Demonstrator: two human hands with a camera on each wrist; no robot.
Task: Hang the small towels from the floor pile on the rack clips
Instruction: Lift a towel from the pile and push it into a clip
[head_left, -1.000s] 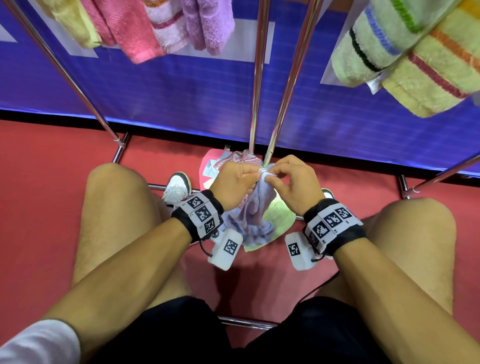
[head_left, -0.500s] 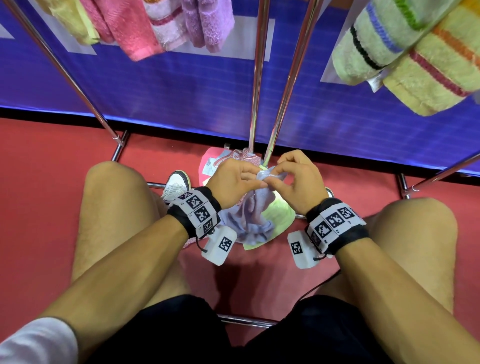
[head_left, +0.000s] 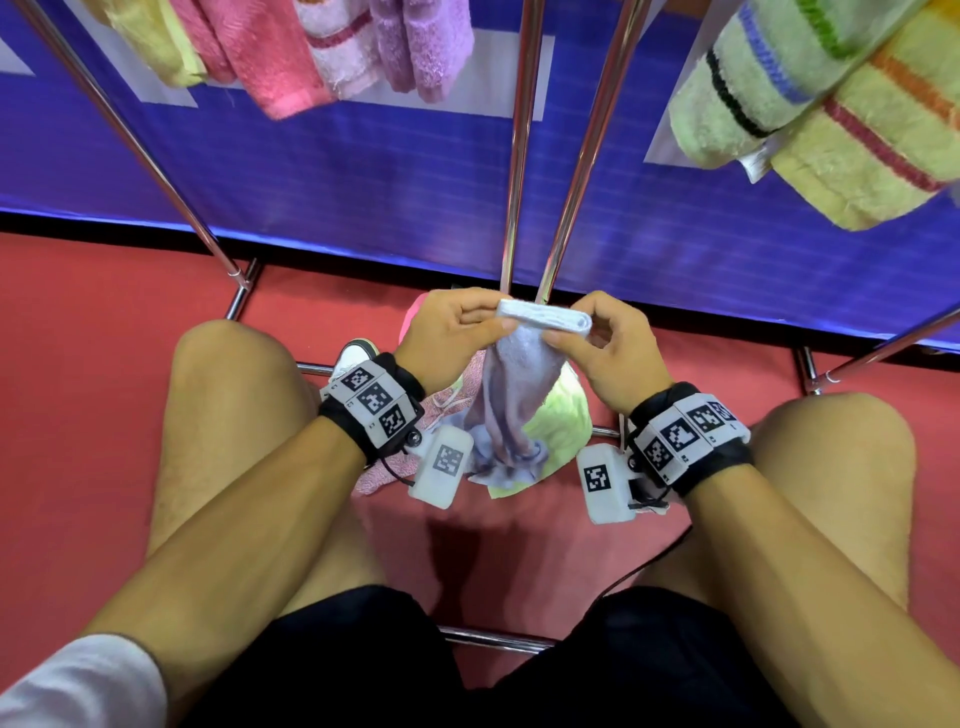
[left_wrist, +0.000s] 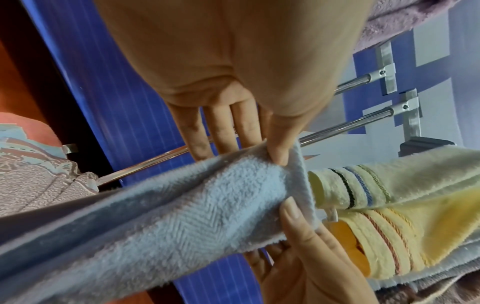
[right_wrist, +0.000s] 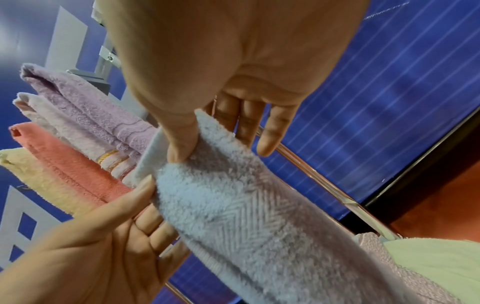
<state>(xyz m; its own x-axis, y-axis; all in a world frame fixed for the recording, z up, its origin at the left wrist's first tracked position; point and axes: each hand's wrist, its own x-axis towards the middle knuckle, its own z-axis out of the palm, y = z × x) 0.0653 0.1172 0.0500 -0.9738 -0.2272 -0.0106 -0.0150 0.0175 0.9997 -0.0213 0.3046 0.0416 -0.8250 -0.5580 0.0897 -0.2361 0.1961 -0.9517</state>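
Observation:
I hold a small pale blue towel up over the floor pile, between my knees. My left hand pinches the left end of its folded top hem between thumb and fingers. The right end of the hem is pinched by my right hand. The rest of the towel hangs down in a bunch onto the pile. In the left wrist view my left thumb presses the towel edge. The right wrist view shows my right thumb on the towel.
Chrome rack poles rise just behind my hands, before a blue wall panel. Pink, lilac and yellow towels hang at the upper left, striped green and yellow ones at the upper right. A green towel and a pink patterned one lie in the pile on the red floor.
My hands have risen a little and moved apart along the towel's top edge, which now lies stretched flat between them instead of bunched.

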